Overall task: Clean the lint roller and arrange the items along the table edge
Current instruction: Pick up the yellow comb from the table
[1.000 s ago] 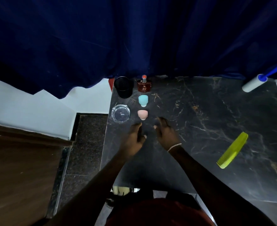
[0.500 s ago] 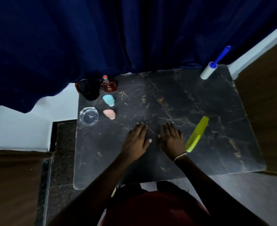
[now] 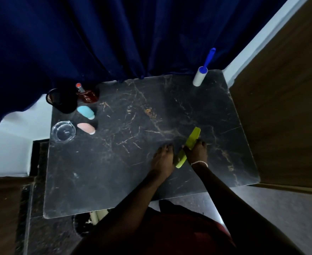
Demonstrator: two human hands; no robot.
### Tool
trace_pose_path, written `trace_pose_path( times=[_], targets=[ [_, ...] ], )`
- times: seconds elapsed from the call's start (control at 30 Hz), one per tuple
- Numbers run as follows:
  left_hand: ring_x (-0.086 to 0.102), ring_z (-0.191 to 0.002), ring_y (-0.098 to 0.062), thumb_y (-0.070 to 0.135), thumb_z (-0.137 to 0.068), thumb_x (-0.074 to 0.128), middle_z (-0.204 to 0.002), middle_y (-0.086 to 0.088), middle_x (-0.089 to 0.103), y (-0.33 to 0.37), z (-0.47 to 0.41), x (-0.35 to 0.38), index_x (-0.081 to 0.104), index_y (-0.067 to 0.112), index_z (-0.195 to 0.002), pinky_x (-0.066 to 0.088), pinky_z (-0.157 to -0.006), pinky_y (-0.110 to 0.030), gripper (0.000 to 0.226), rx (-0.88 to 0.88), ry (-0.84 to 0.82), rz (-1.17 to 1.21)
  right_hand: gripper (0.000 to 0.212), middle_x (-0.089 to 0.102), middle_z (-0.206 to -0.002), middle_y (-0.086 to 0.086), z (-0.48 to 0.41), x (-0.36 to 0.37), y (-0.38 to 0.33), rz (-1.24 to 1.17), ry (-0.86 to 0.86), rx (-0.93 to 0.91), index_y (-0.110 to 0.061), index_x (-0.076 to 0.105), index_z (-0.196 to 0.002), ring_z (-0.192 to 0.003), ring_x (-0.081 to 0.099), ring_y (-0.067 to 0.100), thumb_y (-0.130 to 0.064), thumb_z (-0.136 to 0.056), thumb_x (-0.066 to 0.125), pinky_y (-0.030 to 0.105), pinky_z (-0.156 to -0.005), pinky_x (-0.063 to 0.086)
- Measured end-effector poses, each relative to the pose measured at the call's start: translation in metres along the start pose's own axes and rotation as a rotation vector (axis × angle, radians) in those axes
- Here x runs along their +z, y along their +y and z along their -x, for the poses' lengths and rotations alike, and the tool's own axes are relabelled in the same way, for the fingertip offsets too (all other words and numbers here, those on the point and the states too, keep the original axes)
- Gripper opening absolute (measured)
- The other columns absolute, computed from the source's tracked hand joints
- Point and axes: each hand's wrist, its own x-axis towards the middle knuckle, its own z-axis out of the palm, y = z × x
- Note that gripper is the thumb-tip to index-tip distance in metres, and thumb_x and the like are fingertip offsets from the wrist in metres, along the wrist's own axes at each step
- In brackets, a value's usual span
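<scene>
Two hands on dark marble desk: right hand (image 3: 195, 151) closing over flat yellow-green plastic comb (image 3: 192, 139), left hand (image 3: 162, 159) flat, empty beside. Comb light, stiff, slippery; pinch mid-spine. White lint roller with blue handle (image 3: 200, 76) far beyond right hand.

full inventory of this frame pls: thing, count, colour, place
table: 1, black marble, centre
curtain: 1, dark blue, behind the table
lint roller: 1, white roll with blue handle, far right corner, handle off the edge
comb: 1, yellow-green, right of centre, under the right hand
cup: 1, black, far left corner
bottle: 1, dark red, right of the cup
blue sponge: 1, light blue, near side of the bottle
pink sponge: 1, pink, near side of the blue sponge
glass dish: 1, clear, left edge, beside the pink sponge
left hand: 1, flat on the table, left of the comb
right hand: 1, bracelet at wrist, on the comb; grip unclear
</scene>
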Motion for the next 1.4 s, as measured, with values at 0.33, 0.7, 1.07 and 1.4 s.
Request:
trace_pose_path(
  times=[0.33, 0.7, 1.07, 1.4],
  targets=[
    [0.041, -0.139, -0.034, 0.027, -0.105, 0.039, -0.153, -0.015, 0.039, 0.051, -0.011, 0.024, 0.036, 0.011, -0.151, 0.043, -0.109, -0.045, 0.049, -0.19, -0.009, 0.034, 0.067, 0.043, -0.141, 0.025, -0.007, -0.001, -0.012, -0.002, -0.002, 0.079, 0.004, 0.039, -0.137, -0.13, 0.047, 0.045, -0.015, -0.082, 0.073, 0.044, -0.106, 0.042],
    [0.043, -0.136, -0.031, 0.031, -0.097, 0.048, -0.15, -0.009, 0.044, 0.058, -0.02, 0.036, 0.038, 0.019, -0.151, 0.037, -0.113, -0.042, 0.056, -0.178, -0.048, -0.005, 0.074, 0.039, -0.145, 0.027, -0.014, 0.001, -0.03, 0.022, 0.0, 0.256, -0.004, 0.03, -0.145, -0.13, 0.049, 0.044, -0.019, -0.086, 0.073, 0.049, -0.104, 0.047],
    [0.043, -0.136, -0.037, 0.02, -0.088, 0.066, -0.151, -0.02, 0.042, 0.059, -0.017, 0.033, 0.023, 0.014, -0.158, 0.037, -0.116, -0.045, 0.083, -0.241, -0.008, 0.171, 0.091, 0.045, -0.145, 0.025, -0.027, -0.008, -0.03, -0.136, -0.069, 0.385, -0.002, 0.035, -0.139, -0.134, 0.049, 0.041, -0.028, -0.072, 0.089, 0.047, -0.108, 0.047],
    [0.043, -0.135, -0.031, 0.031, -0.098, 0.052, -0.149, -0.011, 0.043, 0.049, -0.012, 0.037, 0.037, 0.014, -0.15, 0.037, -0.113, -0.041, 0.057, -0.144, 0.022, 0.073, 0.045, 0.069, -0.119, 0.022, -0.019, -0.014, -0.011, -0.21, -0.08, 0.206, 0.0, 0.067, -0.114, -0.113, 0.066, 0.039, -0.004, -0.07, 0.08, 0.044, -0.093, 0.056]
  ],
)
